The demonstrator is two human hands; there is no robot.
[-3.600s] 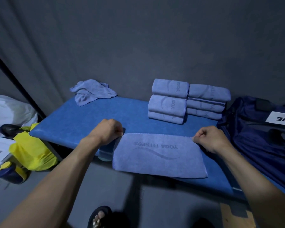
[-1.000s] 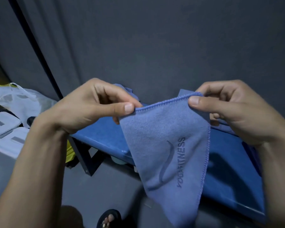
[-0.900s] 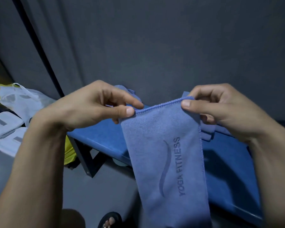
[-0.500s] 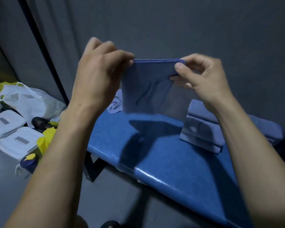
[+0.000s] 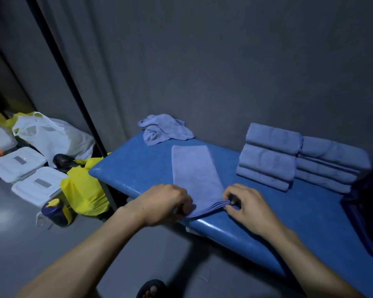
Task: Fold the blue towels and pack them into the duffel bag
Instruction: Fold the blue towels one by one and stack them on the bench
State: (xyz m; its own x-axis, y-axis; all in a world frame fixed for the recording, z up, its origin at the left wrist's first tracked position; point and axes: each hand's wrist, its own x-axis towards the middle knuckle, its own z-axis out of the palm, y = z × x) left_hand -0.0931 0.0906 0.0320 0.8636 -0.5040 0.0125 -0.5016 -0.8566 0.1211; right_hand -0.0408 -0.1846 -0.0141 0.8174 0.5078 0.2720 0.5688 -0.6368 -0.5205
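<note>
A blue towel (image 5: 195, 175), folded into a long narrow strip, lies on the blue padded counter (image 5: 299, 214), running from its near edge toward the wall. The left hand (image 5: 163, 204) grips the strip's near left corner, fingers curled around the layers. The right hand (image 5: 244, 206) pinches the near right corner, where several stacked layers show. At the counter's far left corner sits a crumpled towel (image 5: 164, 129). Along the far edge, two stacks of folded towels (image 5: 269, 155) stand side by side, touching. The dark navy duffel bag (image 5: 368, 214) rests at the right end. On the floor to the left are a yellow bag (image 5: 84, 190), white boxes (image 5: 19, 164) and a bottle (image 5: 54, 211).
</note>
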